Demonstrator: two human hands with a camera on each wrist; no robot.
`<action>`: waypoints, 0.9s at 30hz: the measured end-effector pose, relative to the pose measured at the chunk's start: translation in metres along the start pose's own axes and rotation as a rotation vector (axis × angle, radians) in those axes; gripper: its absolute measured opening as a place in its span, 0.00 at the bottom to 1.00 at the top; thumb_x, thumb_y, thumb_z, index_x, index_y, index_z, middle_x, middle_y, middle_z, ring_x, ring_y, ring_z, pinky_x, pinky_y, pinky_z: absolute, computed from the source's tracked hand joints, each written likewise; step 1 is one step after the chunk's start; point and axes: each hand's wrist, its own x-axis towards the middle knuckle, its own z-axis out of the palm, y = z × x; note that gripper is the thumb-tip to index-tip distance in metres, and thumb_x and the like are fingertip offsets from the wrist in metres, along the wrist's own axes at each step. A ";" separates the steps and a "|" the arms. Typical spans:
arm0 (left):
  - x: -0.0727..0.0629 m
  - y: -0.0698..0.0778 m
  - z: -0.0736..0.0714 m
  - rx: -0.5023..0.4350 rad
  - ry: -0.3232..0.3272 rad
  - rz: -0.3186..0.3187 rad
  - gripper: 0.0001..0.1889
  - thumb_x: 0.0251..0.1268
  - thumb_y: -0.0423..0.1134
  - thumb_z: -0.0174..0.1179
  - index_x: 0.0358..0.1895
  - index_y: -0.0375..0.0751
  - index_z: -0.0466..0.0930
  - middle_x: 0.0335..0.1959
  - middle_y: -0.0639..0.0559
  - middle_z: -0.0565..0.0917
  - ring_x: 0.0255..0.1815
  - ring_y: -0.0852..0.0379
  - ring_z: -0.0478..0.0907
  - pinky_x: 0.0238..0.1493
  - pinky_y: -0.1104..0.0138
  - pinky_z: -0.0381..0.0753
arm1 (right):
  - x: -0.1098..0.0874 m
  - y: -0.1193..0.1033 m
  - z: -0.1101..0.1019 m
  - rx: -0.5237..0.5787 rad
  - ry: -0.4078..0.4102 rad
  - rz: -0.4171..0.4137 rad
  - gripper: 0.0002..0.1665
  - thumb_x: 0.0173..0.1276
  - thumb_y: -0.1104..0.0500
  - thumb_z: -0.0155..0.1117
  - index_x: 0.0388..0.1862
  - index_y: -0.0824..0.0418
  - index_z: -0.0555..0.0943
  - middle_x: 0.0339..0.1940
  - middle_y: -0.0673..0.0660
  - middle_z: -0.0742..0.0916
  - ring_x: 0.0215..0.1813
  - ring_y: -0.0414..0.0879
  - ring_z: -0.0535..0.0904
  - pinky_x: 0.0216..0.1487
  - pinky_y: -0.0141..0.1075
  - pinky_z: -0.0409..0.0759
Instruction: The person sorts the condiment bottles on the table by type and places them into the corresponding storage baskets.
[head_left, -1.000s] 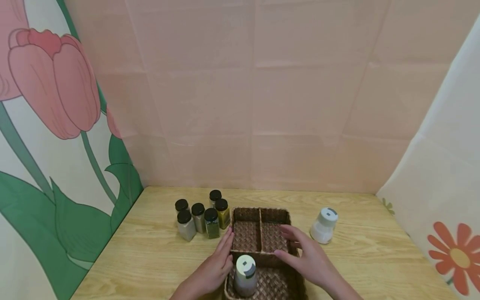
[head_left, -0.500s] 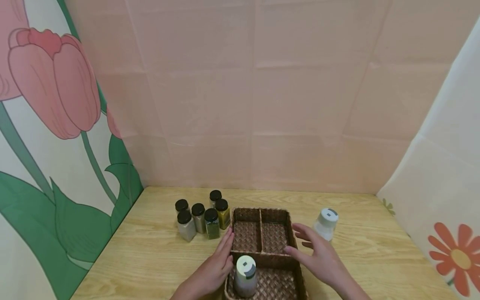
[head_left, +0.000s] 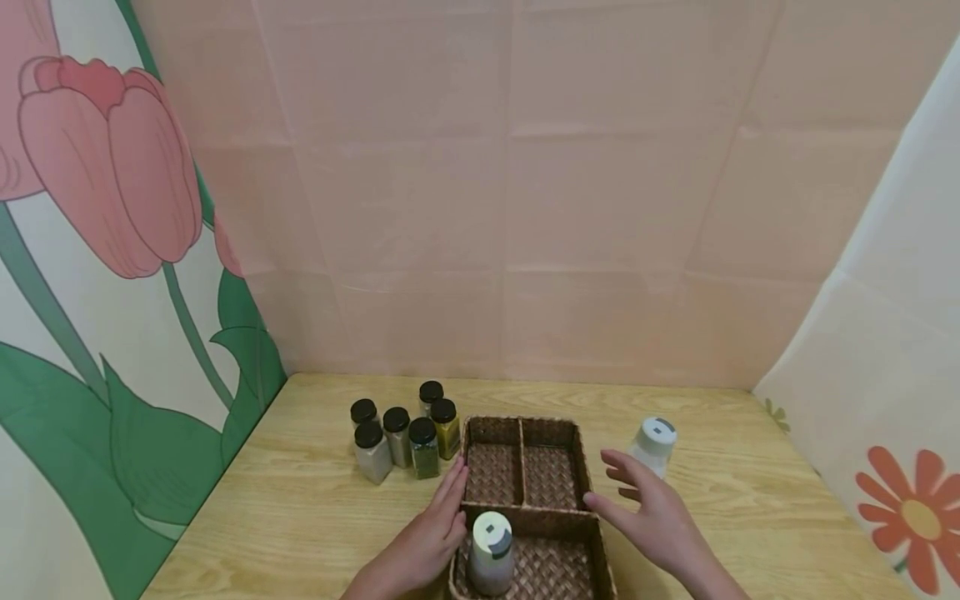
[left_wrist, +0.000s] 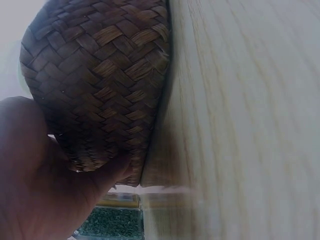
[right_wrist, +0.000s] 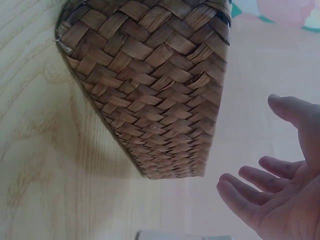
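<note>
A brown woven basket (head_left: 543, 523) with three compartments stands at the front of the table. In its large front compartment, a pale-capped bottle (head_left: 491, 557) stands upright at the left. My left hand (head_left: 427, 537) lies along the basket's left side, fingers extended against the weave. The left wrist view shows the thumb and a finger at the woven wall (left_wrist: 100, 85). To the basket's right, my right hand (head_left: 651, 515) is raised with its fingers spread and nothing in them. Behind it, partly covered, is a white bottle (head_left: 656, 443) with a grey-marked cap.
Several black-capped spice jars (head_left: 397, 437) stand close together left of the basket's back compartments; one holds green flakes (head_left: 424, 457), another is yellow (head_left: 447, 433). A pink cloth (head_left: 510, 208) hangs behind the wooden table (head_left: 285, 500), with flowered cloths at both sides.
My right hand has moved right, from over the back right compartment to beside the basket, now partly covering the white bottle. My left hand and the basket stay in place.
</note>
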 end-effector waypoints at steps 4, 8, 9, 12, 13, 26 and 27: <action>0.000 -0.001 0.001 -0.004 0.002 0.004 0.32 0.86 0.47 0.34 0.83 0.42 0.39 0.85 0.48 0.36 0.82 0.46 0.47 0.74 0.49 0.62 | 0.000 0.005 -0.001 -0.012 0.012 -0.012 0.43 0.66 0.39 0.71 0.71 0.61 0.72 0.66 0.67 0.80 0.61 0.64 0.80 0.56 0.55 0.82; 0.001 -0.002 0.001 -0.005 0.008 0.007 0.32 0.86 0.47 0.34 0.83 0.42 0.38 0.85 0.49 0.35 0.82 0.46 0.47 0.75 0.49 0.61 | -0.001 0.009 -0.003 -0.021 0.021 -0.014 0.42 0.66 0.41 0.71 0.71 0.62 0.72 0.66 0.68 0.80 0.61 0.65 0.81 0.55 0.55 0.82; 0.001 -0.002 0.001 -0.004 0.009 0.009 0.32 0.86 0.47 0.34 0.83 0.42 0.38 0.85 0.48 0.35 0.82 0.46 0.47 0.75 0.49 0.61 | -0.001 0.010 -0.004 -0.024 0.025 -0.013 0.41 0.67 0.41 0.71 0.71 0.62 0.72 0.66 0.68 0.80 0.60 0.65 0.81 0.55 0.55 0.82; 0.000 -0.002 0.002 0.004 0.013 0.014 0.32 0.86 0.47 0.34 0.83 0.42 0.39 0.85 0.48 0.36 0.82 0.46 0.47 0.74 0.49 0.61 | -0.002 0.012 -0.006 -0.027 0.037 -0.014 0.40 0.67 0.43 0.71 0.70 0.64 0.72 0.66 0.69 0.80 0.60 0.65 0.81 0.55 0.56 0.82; 0.000 -0.002 0.002 0.007 0.015 0.015 0.31 0.86 0.47 0.34 0.83 0.41 0.39 0.85 0.48 0.36 0.82 0.46 0.47 0.75 0.49 0.61 | -0.002 0.012 -0.007 -0.029 0.042 -0.012 0.40 0.68 0.44 0.71 0.70 0.64 0.71 0.66 0.69 0.80 0.60 0.65 0.81 0.56 0.56 0.82; 0.000 -0.001 0.001 0.008 0.014 0.013 0.32 0.85 0.47 0.35 0.83 0.42 0.39 0.85 0.48 0.36 0.82 0.46 0.48 0.74 0.48 0.61 | -0.006 0.026 -0.015 -0.069 0.062 0.043 0.41 0.68 0.43 0.70 0.70 0.67 0.71 0.62 0.73 0.81 0.59 0.65 0.81 0.54 0.54 0.83; 0.000 -0.001 0.001 0.006 0.012 0.012 0.32 0.85 0.47 0.35 0.83 0.42 0.39 0.85 0.47 0.36 0.82 0.46 0.48 0.74 0.48 0.61 | -0.006 0.026 -0.016 -0.070 0.061 0.050 0.42 0.68 0.42 0.70 0.70 0.67 0.71 0.62 0.73 0.81 0.59 0.66 0.81 0.54 0.54 0.83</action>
